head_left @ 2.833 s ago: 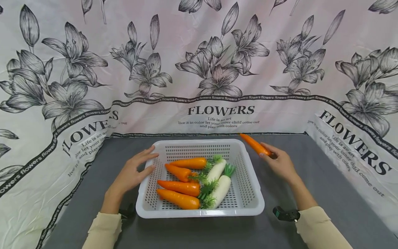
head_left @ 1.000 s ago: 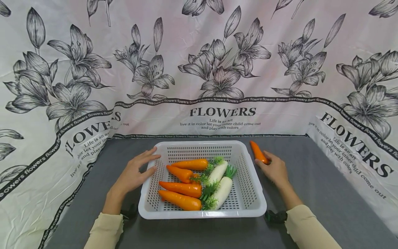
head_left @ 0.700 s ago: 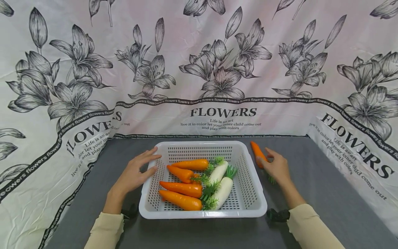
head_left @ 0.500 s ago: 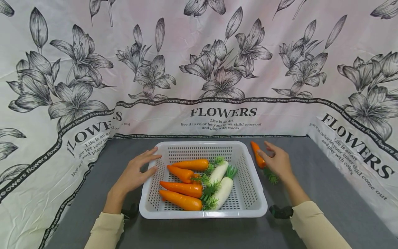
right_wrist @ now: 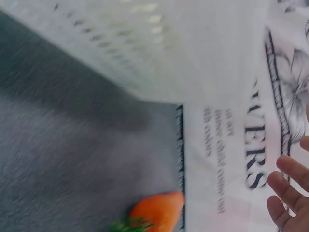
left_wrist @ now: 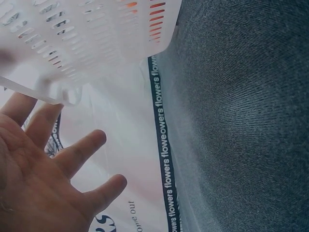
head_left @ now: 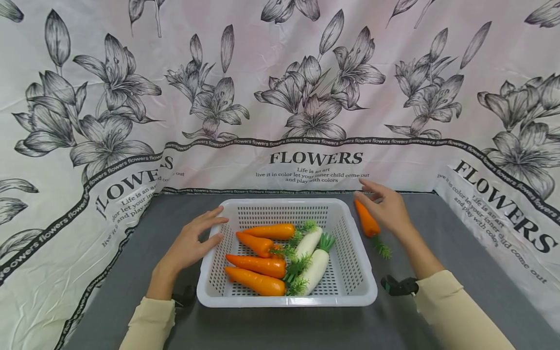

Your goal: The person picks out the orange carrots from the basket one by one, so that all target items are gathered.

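"Touching the white basket (head_left: 286, 302) with my left hand (head_left: 189, 243), I have fingertips at its rim, near the far left corner."

"Is that a grip?"

"No. Those fingers are spread and closed round nothing; my left wrist view shows two of them clear of the plastic."

"And your right hand (head_left: 388, 210)?"

"Nothing in that one either. In the head view it is over the narrow end of the loose carrot (head_left: 366, 222), thumb and fingers parted. My right wrist view shows the fingers apart from it."

"Where does that carrot lie?"

"On the grey table (head_left: 284, 330), just beside the basket's right side, its tip toward the flowered cloth (head_left: 312, 167) and its green top toward me."

"What's in the basket?"

"At least four orange carrots (head_left: 258, 282), tips pointing left, and two white radishes (head_left: 316, 270) by their leafy ends, toward the right."
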Available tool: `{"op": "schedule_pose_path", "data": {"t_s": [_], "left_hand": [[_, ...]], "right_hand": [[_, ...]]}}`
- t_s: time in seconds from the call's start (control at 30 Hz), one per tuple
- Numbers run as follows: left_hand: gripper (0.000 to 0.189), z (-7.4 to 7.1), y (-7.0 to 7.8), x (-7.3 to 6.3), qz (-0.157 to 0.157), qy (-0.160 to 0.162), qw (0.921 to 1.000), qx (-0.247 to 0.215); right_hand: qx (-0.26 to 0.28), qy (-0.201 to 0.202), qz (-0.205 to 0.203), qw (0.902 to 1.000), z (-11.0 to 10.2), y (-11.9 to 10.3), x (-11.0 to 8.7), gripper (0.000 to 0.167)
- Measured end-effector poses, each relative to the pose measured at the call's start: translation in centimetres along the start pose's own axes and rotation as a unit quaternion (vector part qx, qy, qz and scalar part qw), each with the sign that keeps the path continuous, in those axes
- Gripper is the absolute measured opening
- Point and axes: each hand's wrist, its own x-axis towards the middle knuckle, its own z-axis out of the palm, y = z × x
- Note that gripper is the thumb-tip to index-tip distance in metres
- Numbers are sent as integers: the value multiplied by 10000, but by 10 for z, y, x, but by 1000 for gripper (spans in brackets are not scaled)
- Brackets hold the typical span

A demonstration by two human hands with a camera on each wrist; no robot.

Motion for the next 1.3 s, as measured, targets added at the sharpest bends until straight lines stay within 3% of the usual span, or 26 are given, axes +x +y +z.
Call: {"op": "schedule_pose_path", "data": {"t_s": [0.17, 0.3, 0.6, 0.93, 1.3], "left_hand": [[42, 1, -1, 1, 71, -2, 10000, -20], [41, 1, -2, 1, 86, 11, 10000, -13], [42, 1, -1, 0, -3, 9, 10000, 17], [42, 1, 0, 0, 0, 25, 10000, -43], [41, 0, 0, 0, 0, 40, 10000, -63]], "right_hand": [[61, -161, -324, 9993, 1, -23, 6, 56], [216, -509, -596, 9967, 2, -40, 10, 53], [256, -1100, -949, 9891, 8, -63, 20, 48], [394, -1586, -1540, 9745, 37, -74, 27, 46], [623, -2315, -1861, 9528, 81, -79, 25, 43]]}}
